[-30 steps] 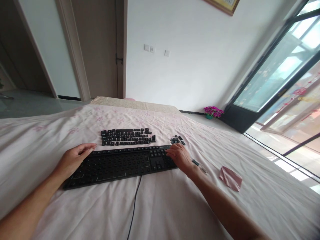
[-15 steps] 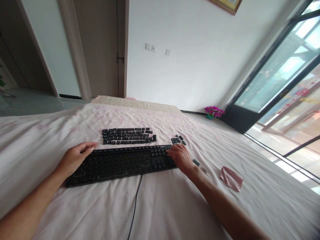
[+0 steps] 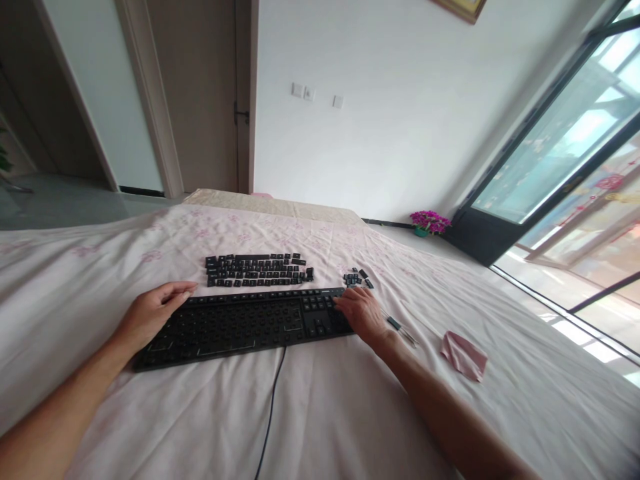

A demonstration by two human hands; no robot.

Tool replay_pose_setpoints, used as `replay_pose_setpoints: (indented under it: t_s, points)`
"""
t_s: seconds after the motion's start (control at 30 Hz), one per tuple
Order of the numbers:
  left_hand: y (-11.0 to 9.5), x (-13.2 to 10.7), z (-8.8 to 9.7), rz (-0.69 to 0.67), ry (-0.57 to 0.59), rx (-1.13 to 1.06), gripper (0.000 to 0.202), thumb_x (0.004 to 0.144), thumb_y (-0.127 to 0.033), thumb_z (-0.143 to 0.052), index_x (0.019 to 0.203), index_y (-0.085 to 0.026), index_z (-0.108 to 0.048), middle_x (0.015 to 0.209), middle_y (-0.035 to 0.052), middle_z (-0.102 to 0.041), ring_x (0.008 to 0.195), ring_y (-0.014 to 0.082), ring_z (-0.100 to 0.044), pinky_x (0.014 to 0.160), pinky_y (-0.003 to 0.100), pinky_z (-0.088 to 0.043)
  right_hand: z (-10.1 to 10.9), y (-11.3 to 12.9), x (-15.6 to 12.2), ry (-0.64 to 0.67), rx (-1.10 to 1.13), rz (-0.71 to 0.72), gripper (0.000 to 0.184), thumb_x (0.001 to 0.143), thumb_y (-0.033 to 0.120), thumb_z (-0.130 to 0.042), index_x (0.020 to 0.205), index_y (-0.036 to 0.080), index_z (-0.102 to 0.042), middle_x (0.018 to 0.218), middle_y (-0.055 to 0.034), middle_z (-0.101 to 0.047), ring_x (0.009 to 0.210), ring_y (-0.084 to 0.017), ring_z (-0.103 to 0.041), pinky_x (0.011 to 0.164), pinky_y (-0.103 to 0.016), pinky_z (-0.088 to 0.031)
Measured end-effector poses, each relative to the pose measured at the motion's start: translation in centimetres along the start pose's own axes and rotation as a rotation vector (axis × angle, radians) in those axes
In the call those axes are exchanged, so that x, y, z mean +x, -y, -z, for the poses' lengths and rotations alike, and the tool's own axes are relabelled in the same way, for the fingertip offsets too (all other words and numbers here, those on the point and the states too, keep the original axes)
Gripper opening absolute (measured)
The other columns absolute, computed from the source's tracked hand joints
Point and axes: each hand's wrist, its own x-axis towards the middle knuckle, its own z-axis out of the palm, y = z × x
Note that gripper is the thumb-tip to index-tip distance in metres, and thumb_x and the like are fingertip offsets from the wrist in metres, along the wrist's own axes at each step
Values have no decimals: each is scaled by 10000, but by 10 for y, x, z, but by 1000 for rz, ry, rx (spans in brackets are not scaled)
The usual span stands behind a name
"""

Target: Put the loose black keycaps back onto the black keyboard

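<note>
A black keyboard (image 3: pixel 240 323) lies slightly slanted on the bedsheet, most of its main section bare of keycaps. My left hand (image 3: pixel 157 310) lies over its upper left corner, thumb and fingers drawn together at the edge. My right hand (image 3: pixel 361 308) bends over the number pad at the right end, with the fingers curled and pressed together; whatever they hold is hidden. Beyond the keyboard, loose black keycaps (image 3: pixel 255 272) lie in rows. A smaller cluster of keycaps (image 3: pixel 353 279) sits just past my right hand.
Right of my right wrist lies a thin tool with a dark part (image 3: pixel 395 325). Farther right is a pink cloth (image 3: pixel 464 355). A black cable (image 3: pixel 273 407) runs toward me over the wrinkled sheet (image 3: pixel 320 413). Purple flowers (image 3: pixel 429 222) stand on the floor by the glass door.
The view has shifted very slightly. Both hands stay in the same places on the keyboard, and the keycaps lie as before.
</note>
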Motion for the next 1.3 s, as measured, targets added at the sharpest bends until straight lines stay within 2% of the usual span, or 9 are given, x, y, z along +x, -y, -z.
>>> replay_pose_setpoints:
  t_s: [0.23,0.43,0.57,0.7,0.83,1.0,1.13,1.2,1.3]
  points:
    - [0,0,0,11,2,1,486,790,-543,-552,1128,-209,-655,1197,54,-686,1114,224,-616,1022,312,-412,0,-1,-1,10,-1,17,235,951,331,-517,980,245,-734,815,-48,-643,814,-190,-526,765,-337,-360]
    - [-1,-1,2,11,8,-1,496,790,-532,-559,1133,-187,-651,1205,80,-679,1117,236,-610,1035,335,-398,-1,4,-2,15,-27,-21,232,952,326,-517,978,240,-730,814,-45,-641,807,-189,-524,768,-335,-359]
    - [-1,-1,2,11,10,-4,495,793,-532,-556,1142,-193,-648,1207,74,-679,1117,230,-610,1037,325,-393,2,9,-7,89,-91,-12,252,962,245,-472,1104,229,-680,877,-61,-637,857,-203,-518,791,-339,-362]
    - [1,0,0,-1,6,3,512,791,-546,-554,1143,-187,-650,1205,76,-681,1112,230,-614,1032,319,-399,8,16,-12,154,-148,-16,358,912,143,-490,1250,211,-590,1005,-87,-627,960,-231,-497,858,-357,-358]
    - [2,0,1,-5,4,8,528,786,-552,-554,1146,-177,-649,1206,86,-679,1112,237,-611,1030,328,-401,10,25,-13,208,-182,-43,430,857,89,-512,1270,196,-565,1089,-106,-606,1017,-255,-473,887,-373,-358]
    - [4,1,2,5,19,22,517,792,-544,-553,1160,-191,-638,1205,76,-677,1114,237,-608,1043,342,-386,13,28,-13,230,-128,-65,481,834,56,-493,1285,208,-561,1095,-105,-603,1022,-243,-480,913,-361,-369]
    - [8,3,1,2,27,12,523,794,-547,-553,1178,-200,-628,1205,71,-679,1121,241,-609,1038,344,-397,12,8,-11,183,56,-98,471,865,51,-432,1237,267,-623,1081,-62,-639,970,-196,-532,848,-311,-416]
    - [10,4,1,5,22,11,517,788,-553,-553,1162,-205,-637,1202,66,-682,1124,245,-611,1036,346,-404,9,-14,-4,98,149,-168,440,902,86,-403,1204,282,-656,1060,-39,-665,947,-174,-560,834,-290,-432]
    - [10,4,0,9,20,6,514,780,-562,-551,1142,-209,-648,1204,65,-683,1135,252,-608,1048,355,-399,1,-54,14,-21,122,-325,308,910,193,-479,1055,277,-737,1047,-27,-692,968,-186,-576,878,-304,-422]
